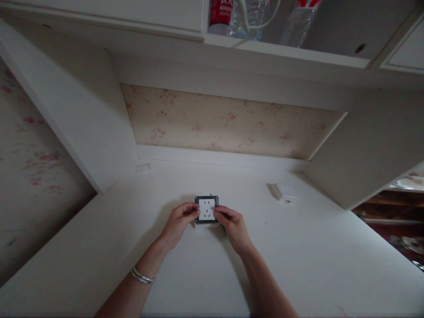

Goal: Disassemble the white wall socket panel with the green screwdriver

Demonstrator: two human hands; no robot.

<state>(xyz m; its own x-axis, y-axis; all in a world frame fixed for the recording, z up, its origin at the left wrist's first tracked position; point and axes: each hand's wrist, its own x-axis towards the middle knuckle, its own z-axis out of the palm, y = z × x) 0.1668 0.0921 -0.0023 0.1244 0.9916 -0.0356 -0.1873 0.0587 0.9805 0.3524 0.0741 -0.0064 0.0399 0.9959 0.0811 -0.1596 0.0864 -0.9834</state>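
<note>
A wall socket (206,209) with a white face and a dark frame is tilted up toward me over the middle of the white desk. My left hand (178,221) pinches its left edge between thumb and fingers. At the opposite edge, my right hand (233,224) grips the frame in the same way, thumb in front. Something pale shows just below the socket's lower edge; I cannot make out whether it is a box or part of the socket. The back of the socket is hidden.
A small white box-like piece (285,193) lies on the desk (205,274) to the right. Near the back left is a small white rectangular frame (143,168). Overhead, a shelf (288,51) holds plastic bottles (301,22) and a white cable (244,15). Side panels (76,97) enclose the desk.
</note>
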